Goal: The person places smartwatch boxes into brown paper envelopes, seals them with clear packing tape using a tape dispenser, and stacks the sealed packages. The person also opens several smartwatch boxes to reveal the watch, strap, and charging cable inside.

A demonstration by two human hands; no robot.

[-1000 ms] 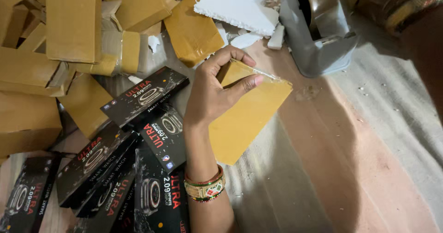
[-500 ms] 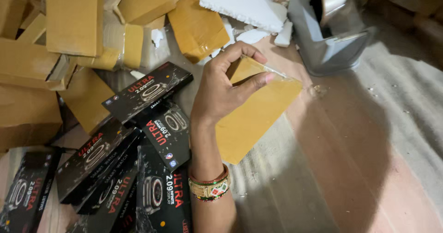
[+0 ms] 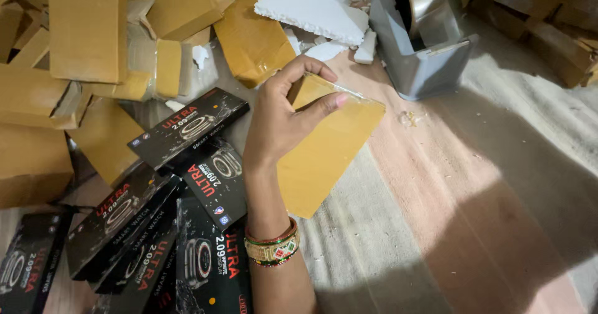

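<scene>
Hands: left (image 3: 283, 118) pinching tan parcel (image 3: 327, 149), partly covering it; right out of view

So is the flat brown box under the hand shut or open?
Shut. The brown box lies flat with no flap raised, and the left hand presses clear tape along its top edge. Whether it is fully sealed: cannot tell.

Grey tape dispenser (image 3: 423, 46) at the top, roll of brown tape inside. White foam pieces (image 3: 311, 9) just left of it. Brown cartons (image 3: 84, 31) heaped across the upper left. Black boxes (image 3: 187, 127) overlapping at the lower left. Striped cloth (image 3: 436, 227) spread beneath, shadowed on the right.
</scene>
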